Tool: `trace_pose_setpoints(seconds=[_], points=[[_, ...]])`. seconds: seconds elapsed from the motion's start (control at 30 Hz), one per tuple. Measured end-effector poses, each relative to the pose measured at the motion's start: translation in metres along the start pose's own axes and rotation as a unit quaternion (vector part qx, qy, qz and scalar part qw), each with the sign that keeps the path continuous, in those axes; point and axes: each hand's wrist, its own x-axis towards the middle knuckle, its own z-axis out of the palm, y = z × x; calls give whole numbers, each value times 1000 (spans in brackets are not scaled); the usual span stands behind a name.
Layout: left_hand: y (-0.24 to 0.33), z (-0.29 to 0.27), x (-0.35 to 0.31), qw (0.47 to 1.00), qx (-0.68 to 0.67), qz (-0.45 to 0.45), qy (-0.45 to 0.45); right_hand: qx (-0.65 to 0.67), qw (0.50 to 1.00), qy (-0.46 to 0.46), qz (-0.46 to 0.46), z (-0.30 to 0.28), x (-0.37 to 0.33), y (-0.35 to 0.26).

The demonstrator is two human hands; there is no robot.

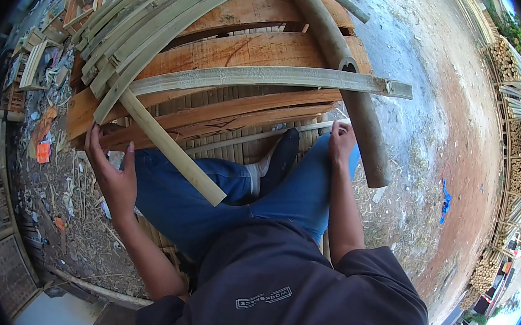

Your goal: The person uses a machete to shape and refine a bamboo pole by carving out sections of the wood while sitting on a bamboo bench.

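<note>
Bamboo slat, frame centre: long, stiff, probably light, splintery; best gripped mid-length. Left hand released beside wooden frame; right hand pinching thin strip.

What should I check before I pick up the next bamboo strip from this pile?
1. Left hand free: ok, open, resting by the knee at the wooden pallet edge.
2. Right hand free: cannot tell, fingers curled at the right knee.
3. Loose bamboo strip reachable: ok, lies alone across the pallet.
4. Strip bundle stable: cannot tell, stacked slanting at the far left.
5. Short slat out of the way: not ok, leans over the left thigh.
6. Thick bamboo pole clear: ok, off to the right.
</note>
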Motion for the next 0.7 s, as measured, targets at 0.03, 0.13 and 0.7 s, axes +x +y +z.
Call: trace_pose_setpoints(seconds=[0.03, 0.13, 0.7], points=[[-1, 2, -1, 1000, -1, -1, -1, -28, 999, -14, 9, 6, -2, 3], [-7, -1, -6, 1000, 22, 14, 11, 2, 992, -103, 76, 20, 0, -42], [-19, 4, -16, 997, -25, 64, 41, -115, 973, -201, -13, 23, -9, -54]])
